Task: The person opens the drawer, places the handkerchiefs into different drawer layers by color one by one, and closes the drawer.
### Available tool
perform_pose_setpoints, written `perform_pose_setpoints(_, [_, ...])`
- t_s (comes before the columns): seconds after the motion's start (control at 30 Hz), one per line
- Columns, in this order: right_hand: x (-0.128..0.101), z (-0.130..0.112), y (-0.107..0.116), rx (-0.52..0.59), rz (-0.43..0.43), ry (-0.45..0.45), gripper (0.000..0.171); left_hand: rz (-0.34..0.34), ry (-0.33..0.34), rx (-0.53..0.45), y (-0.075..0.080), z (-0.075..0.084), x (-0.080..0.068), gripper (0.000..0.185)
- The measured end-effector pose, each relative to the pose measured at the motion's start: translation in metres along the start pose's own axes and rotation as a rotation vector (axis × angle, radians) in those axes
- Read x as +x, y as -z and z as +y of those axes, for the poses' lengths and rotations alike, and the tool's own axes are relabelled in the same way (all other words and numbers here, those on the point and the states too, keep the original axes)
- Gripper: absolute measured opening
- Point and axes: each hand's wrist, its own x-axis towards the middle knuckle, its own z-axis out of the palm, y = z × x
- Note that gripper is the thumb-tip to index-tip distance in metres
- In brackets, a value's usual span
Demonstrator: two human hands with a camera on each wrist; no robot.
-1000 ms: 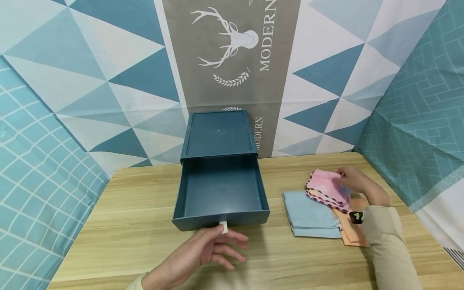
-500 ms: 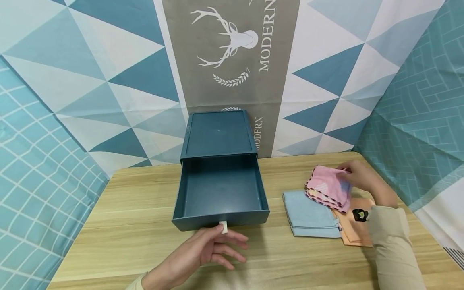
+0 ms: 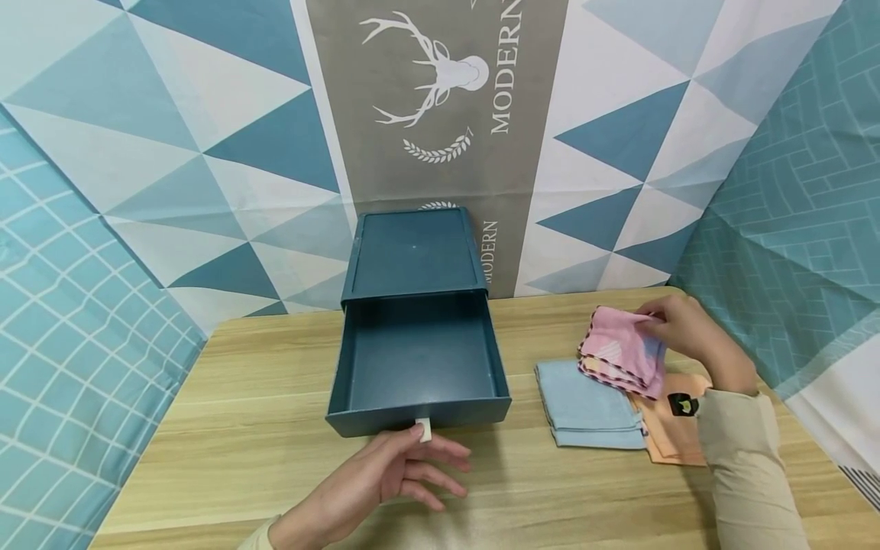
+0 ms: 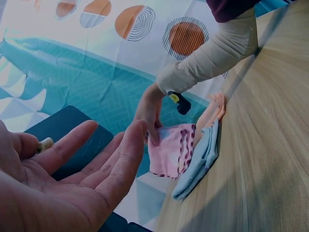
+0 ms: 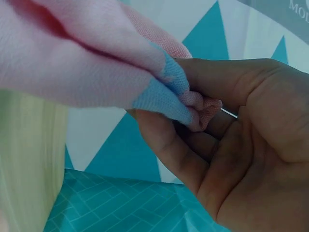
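My right hand [image 3: 690, 340] pinches a corner of a folded pink towel [image 3: 615, 344] with a dark striped edge. That towel is raised at the gripped side, and its lower edge overlaps a folded light-blue towel [image 3: 591, 412]. In the right wrist view, the towel's bunched blue-and-pink corner [image 5: 178, 96] sits between thumb and fingers. My left hand [image 3: 374, 481] is at the front of a dark-blue drawer [image 3: 474, 415], which is pulled out. Its thumb and index finger pinch the small cream pull tab [image 4: 45, 145]; the other fingers are spread.
The drawer slides from a dark-blue cabinet [image 3: 415, 252] against the patterned back wall cloth. An orange towel [image 3: 674, 439] lies under my right forearm, partly beneath the blue one. A black wrist camera [image 3: 682, 405] shows at the right wrist. All stands on a wooden table [image 3: 261, 428].
The right hand has drawn back and upward, lifting the pink towel's far side with it. The left hand and the drawer have stayed in place.
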Motion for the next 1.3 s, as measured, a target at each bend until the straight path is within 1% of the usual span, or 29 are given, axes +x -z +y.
perform_pose_setpoints(0.27, [-0.002, -0.016, 0.008, -0.013, 0.005, -0.014, 0.016, 0.001, 0.005, -0.003, 0.0, 0.0, 0.0, 0.056])
perform_pose_setpoints(0.37, [-0.003, -0.021, 0.01, -0.029, 0.024, -0.016, 0.016, 0.0, 0.006, -0.001, 0.0, 0.0, 0.0, 0.056])
perform_pose_setpoints(0.57, [-0.008, -0.032, 0.014, -0.054, 0.086, 0.013, 0.014, -0.001, 0.003, 0.0, 0.0, -0.001, 0.0, 0.056])
perform_pose_setpoints(0.83, [-0.013, -0.047, 0.019, -0.083, 0.141, 0.033, 0.014, -0.005, 0.005, -0.007, 0.0, 0.0, 0.0, 0.057])
perform_pose_setpoints(1.03, [-0.017, -0.058, 0.023, -0.118, 0.212, 0.072, 0.013, -0.009, 0.003, -0.021, 0.0, 0.0, 0.001, 0.056])
perform_pose_setpoints(1.2, [-0.018, -0.068, 0.026, -0.111, 0.224, 0.1, 0.014, -0.017, 0.001, -0.013, -0.001, 0.001, 0.002, 0.056])
perform_pose_setpoints(1.3, [-0.02, -0.074, 0.025, -0.108, 0.246, 0.124, 0.012, -0.017, 0.004, -0.011, -0.001, 0.002, 0.001, 0.056])
